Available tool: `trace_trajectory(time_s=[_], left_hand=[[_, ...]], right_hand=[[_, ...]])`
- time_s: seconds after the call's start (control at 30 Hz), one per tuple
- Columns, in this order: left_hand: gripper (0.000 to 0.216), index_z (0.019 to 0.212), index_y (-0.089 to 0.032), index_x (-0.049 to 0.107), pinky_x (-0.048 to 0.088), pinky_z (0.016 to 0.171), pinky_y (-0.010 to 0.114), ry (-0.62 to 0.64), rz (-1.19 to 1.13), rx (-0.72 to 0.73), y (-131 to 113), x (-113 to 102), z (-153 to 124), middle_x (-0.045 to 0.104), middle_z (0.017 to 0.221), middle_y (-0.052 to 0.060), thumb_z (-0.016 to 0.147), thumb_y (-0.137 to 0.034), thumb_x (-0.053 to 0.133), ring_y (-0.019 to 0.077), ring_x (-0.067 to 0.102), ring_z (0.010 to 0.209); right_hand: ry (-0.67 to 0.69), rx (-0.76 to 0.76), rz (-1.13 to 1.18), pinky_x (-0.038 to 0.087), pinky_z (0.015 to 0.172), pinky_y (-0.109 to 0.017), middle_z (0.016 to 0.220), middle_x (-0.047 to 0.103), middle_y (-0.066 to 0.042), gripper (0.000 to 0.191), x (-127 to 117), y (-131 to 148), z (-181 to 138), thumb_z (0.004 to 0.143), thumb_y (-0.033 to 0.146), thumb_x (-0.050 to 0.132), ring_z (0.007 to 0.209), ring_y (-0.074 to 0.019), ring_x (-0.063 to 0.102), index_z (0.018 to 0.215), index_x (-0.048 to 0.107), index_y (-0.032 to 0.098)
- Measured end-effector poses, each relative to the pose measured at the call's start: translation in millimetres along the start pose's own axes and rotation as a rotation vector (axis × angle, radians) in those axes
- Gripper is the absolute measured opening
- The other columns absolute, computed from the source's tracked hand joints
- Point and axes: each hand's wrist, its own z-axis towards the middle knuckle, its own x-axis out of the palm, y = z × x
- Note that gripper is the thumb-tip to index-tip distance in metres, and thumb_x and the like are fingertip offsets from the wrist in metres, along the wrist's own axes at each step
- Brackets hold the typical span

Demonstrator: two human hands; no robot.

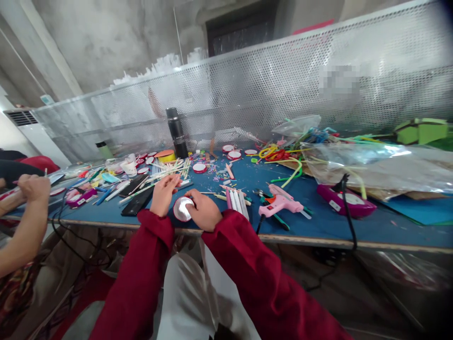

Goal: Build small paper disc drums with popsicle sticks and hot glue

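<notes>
Dark red sleeves (244, 259) cover my forearms at the tabletop (318, 232). Left of the pink glue gun (279, 202), my right hand (204, 210) grips a red-rimmed silvery disc (181, 208). Farther left of the gun, my left hand (165, 192) has bent fingers; whether they pinch anything, I cannot tell. Right of the gun sits a purple device (334, 198).
</notes>
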Motion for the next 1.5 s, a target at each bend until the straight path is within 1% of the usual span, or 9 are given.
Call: trace_trajectory(time_s=[0.13,0.27,0.4,0.6,0.77,1.07,1.17,1.3,1.5], left_hand=[[0.032,0.095,-0.018,0.078,0.052,0.07,0.031,0.301,0.282,0.193,-10,9,43,0.077,0.087,0.008,0.075,-0.043,0.076,0.0215,0.068,0.078],[0.021,0.091,-0.021,0.079,0.053,0.081,0.034,0.707,0.619,0.369,-11,45,86,0.079,0.093,0.007,0.078,-0.035,0.07,0.0228,0.07,0.083],[0.014,0.082,-0.022,0.079,0.051,0.076,0.03,0.824,0.729,0.395,-1,80,114,0.077,0.081,0.004,0.069,-0.026,0.076,0.0216,0.07,0.076],[0.018,0.087,-0.021,0.078,0.046,0.077,0.026,0.885,0.87,0.462,23,107,130,0.075,0.082,0.002,0.071,-0.017,0.072,0.0177,0.066,0.079],[0.012,0.086,-0.021,0.077,0.043,0.075,0.025,0.923,0.937,0.503,36,119,136,0.073,0.084,0.002,0.075,-0.023,0.071,0.0168,0.063,0.079],[0.008,0.071,-0.019,0.069,0.042,0.073,0.027,0.856,0.896,0.476,42,129,133,0.067,0.077,0.003,0.076,-0.025,0.069,0.0183,0.058,0.076],[0.011,0.069,-0.018,0.066,0.042,0.073,0.028,0.789,0.832,0.428,36,122,135,0.066,0.073,0.003,0.078,-0.025,0.066,0.0185,0.058,0.074],[0.01,0.072,-0.017,0.065,0.044,0.07,0.028,0.752,0.726,0.336,21,98,136,0.065,0.067,0.001,0.077,-0.025,0.065,0.0174,0.06,0.068],[0.015,0.069,-0.018,0.061,0.043,0.062,0.026,0.694,0.589,0.219,11,69,112,0.063,0.062,-0.001,0.078,-0.028,0.066,0.0137,0.054,0.058]], right_hand=[[0.037,0.013,-0.08,0.046,0.083,-0.034,0.1,0.072,-0.004,0.02,1,1,1,0.083,0.016,0.052,0.096,-0.0227,0.065,0.099,0.06,0.025],[0.049,0.016,-0.11,0.045,0.075,-0.032,0.094,0.072,-0.004,0.017,0,1,2,0.08,0.018,0.054,0.089,-0.023,0.065,0.093,0.062,0.024],[0.062,0.019,-0.107,0.043,0.073,-0.032,0.094,0.072,-0.005,0.017,-1,2,2,0.079,0.018,0.056,0.088,-0.0235,0.065,0.094,0.063,0.023],[0.094,0.053,-0.121,0.044,0.078,-0.03,0.102,0.072,-0.006,0.019,-4,6,0,0.081,0.019,0.056,0.096,-0.0218,0.065,0.098,0.061,0.022],[0.111,0.067,-0.133,0.044,0.079,-0.031,0.107,0.072,-0.007,0.021,-5,9,0,0.081,0.02,0.056,0.099,-0.0231,0.065,0.102,0.06,0.022],[0.117,0.093,-0.182,0.043,0.074,-0.031,0.103,0.072,-0.008,0.02,-7,11,0,0.08,0.022,0.056,0.093,-0.0239,0.065,0.099,0.059,0.021],[0.11,0.078,-0.174,0.042,0.074,-0.031,0.102,0.072,-0.008,0.018,-5,9,0,0.079,0.021,0.055,0.093,-0.0235,0.065,0.097,0.059,0.021],[0.1,0.046,-0.152,0.041,0.074,-0.031,0.099,0.071,-0.005,0.017,-3,6,1,0.081,0.021,0.053,0.091,-0.0221,0.063,0.097,0.06,0.022],[0.086,0.058,-0.097,0.042,0.076,-0.032,0.094,0.069,-0.003,0.019,-1,2,2,0.081,0.017,0.053,0.088,-0.0208,0.061,0.097,0.062,0.023]])
